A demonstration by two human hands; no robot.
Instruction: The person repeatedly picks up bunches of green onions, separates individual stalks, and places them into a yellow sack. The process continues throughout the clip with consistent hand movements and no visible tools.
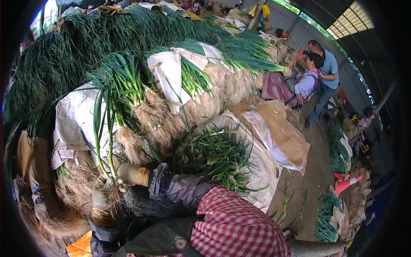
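Note:
My left hand (pixel 103 196), in a soiled glove, grips the lower stems of a few spring onions (pixel 110 151). Their green leaves point up, and their pale roots (pixel 114 200) hang below the fingers. Against the white bulb ends, from the right, presses my right hand (pixel 130 174), in a tan glove; its fingertips are partly hidden. Just behind the hands lies a bunch of spring onions (pixel 126 93) with bushy, dry-looking roots (pixel 154 115), next to a white woven sack (pixel 78 119).
Loose green leaves (pixel 215 157) pile on a pale sheet (pixel 261 180) at my right. Behind runs a long, high heap of spring onions (pixel 128 32). Farther right, a seated person (pixel 305 80) and a standing person (pixel 329 67) are close together. A red traffic cone (pixel 346 184) lies sideways.

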